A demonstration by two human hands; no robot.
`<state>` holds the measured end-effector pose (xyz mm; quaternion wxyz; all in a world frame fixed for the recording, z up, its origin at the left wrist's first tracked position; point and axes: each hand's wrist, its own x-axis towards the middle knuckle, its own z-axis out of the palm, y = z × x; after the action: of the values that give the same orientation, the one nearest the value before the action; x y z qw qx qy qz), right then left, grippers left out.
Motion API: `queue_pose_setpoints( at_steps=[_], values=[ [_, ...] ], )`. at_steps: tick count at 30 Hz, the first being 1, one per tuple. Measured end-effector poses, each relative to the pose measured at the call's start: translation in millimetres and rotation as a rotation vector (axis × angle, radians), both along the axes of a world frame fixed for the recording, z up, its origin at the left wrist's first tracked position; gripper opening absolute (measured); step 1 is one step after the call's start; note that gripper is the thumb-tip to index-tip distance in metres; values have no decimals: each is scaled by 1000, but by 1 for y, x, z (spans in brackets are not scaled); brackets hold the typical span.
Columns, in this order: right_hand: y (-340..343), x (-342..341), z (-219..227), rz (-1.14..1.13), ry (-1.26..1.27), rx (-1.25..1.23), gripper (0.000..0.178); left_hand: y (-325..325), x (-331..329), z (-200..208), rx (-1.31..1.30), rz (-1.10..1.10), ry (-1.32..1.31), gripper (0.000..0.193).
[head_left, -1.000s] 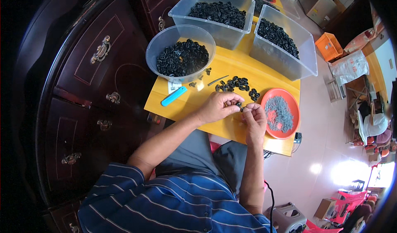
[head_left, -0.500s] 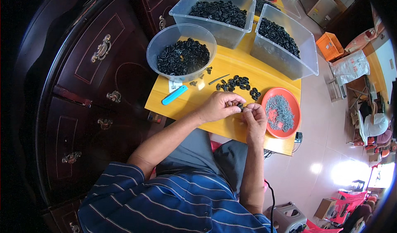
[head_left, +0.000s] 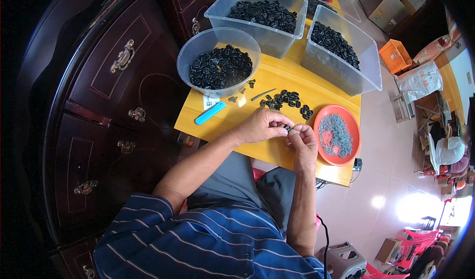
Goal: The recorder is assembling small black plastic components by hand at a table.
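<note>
My left hand pinches a small black plastic piece between thumb and fingertips, over the near edge of the yellow table. Against it my right hand is closed, its thumb and forefinger pressed together; whatever sits between them is too small to make out. Just beyond the hands lies a loose group of black oval plastic pieces. To the right, a red plate carries many thin grey metal pins.
A round clear tub and two rectangular clear bins hold heaps of black pieces. A light-blue handled tool and a thin dark rod lie left of the loose pieces. Dark wooden drawers stand at left.
Both hands stay together at nearly the same place. The fingers have shifted slightly around the black piece, and the view has moved a little.
</note>
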<state>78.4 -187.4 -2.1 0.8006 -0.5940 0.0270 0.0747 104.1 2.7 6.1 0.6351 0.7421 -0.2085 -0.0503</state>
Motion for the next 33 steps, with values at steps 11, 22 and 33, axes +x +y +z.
queue_pose_setpoints(
  at_steps=[11,22,33],
  values=[
    [0,-1,-3,2,1,37,10,2,-1,-1,-18,-20,20,25],
    [8,-2,-9,-13,102,189,9,6,0,3,11,-55,-19,30],
    [27,-3,-16,-187,75,254,7,-7,-12,16,424,235,-479,31]
  ],
)
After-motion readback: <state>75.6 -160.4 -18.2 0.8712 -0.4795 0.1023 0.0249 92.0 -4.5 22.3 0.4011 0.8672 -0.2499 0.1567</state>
